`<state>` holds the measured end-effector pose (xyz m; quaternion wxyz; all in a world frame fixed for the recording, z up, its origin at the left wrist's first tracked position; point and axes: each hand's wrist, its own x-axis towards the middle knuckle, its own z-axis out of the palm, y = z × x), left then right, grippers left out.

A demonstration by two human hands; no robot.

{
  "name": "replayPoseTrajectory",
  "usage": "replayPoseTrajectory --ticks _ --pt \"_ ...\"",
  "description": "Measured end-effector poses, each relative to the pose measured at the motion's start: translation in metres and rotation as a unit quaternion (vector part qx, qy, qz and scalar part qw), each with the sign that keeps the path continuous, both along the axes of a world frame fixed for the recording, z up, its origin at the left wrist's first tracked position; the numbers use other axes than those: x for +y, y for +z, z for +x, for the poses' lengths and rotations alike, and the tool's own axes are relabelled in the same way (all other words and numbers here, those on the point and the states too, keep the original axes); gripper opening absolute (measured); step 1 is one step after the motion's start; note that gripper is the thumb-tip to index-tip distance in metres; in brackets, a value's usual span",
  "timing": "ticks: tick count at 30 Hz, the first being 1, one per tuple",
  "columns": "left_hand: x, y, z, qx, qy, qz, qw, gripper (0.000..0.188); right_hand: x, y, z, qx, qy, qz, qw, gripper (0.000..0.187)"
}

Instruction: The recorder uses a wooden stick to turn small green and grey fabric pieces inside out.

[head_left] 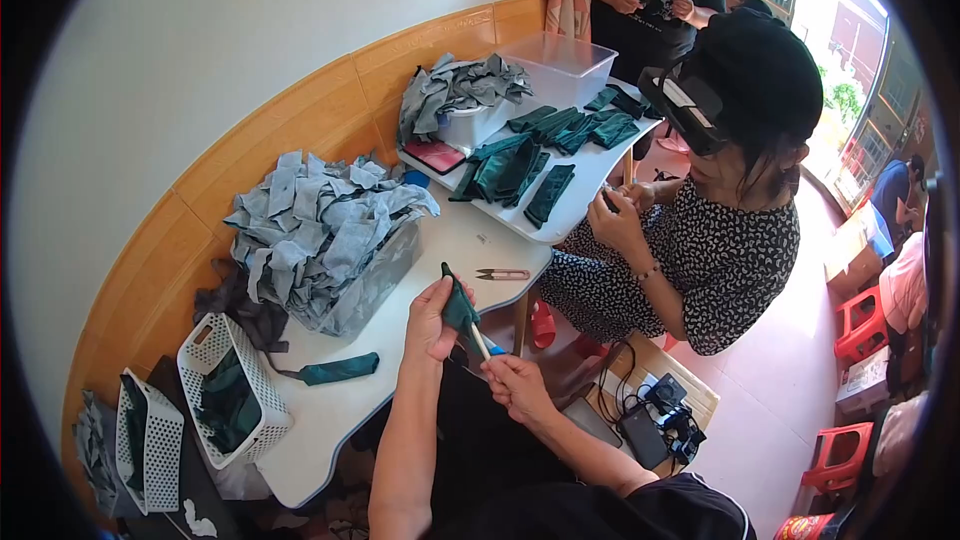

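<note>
My left hand (432, 320) pinches a small dark green velvety fabric piece (459, 306) above the near table. Closed around a thin pale stick (480, 342), my right hand (518, 387) holds it with its far end at or inside the lower opening of the fabric. A bit of blue shows on the stick beside my right fingers. Thread snips (503, 274) lie on the white table (440, 235) just beyond my hands. To the left rests another green fabric piece (340, 369), long and narrow.
A clear bin (372, 285) heaped with grey fabric strips (320, 220) stands against the wall. White perforated baskets (262, 420) sit at the left edge. Several green pieces (570, 128) cover the far table, where a co-worker (735, 260) sits. Cables and a black box (645, 435) lie below right.
</note>
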<state>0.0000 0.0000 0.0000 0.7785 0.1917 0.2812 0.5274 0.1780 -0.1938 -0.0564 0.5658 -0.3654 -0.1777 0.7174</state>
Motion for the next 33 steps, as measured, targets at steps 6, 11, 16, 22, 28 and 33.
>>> replayPoseTrajectory --ticks 6,11,16,22,28,33 --pt "0.006 0.020 0.004 0.053 -0.003 0.036 0.998 0.025 0.015 0.013 0.001 0.078 0.027 -0.005 0.997 0.026" --pt "0.024 0.019 -0.018 0.068 0.034 0.046 0.996 0.027 0.034 0.024 0.004 -0.011 0.039 -0.004 0.999 0.027" --pt "0.041 0.014 -0.032 0.090 0.056 0.039 0.994 0.028 0.035 0.025 0.007 -0.112 0.024 0.018 0.993 0.027" --pt "0.048 -0.004 -0.055 0.060 0.040 0.041 0.997 0.024 0.025 0.025 0.018 -0.077 0.057 0.038 0.995 0.030" --pt "0.053 -0.008 -0.052 0.089 0.029 0.044 0.995 0.016 0.022 0.019 0.013 -0.121 0.031 0.052 0.991 0.031" --pt "0.051 -0.003 -0.043 0.100 0.012 0.039 0.994 0.015 0.017 0.017 0.004 -0.144 -0.004 0.067 0.987 0.030"
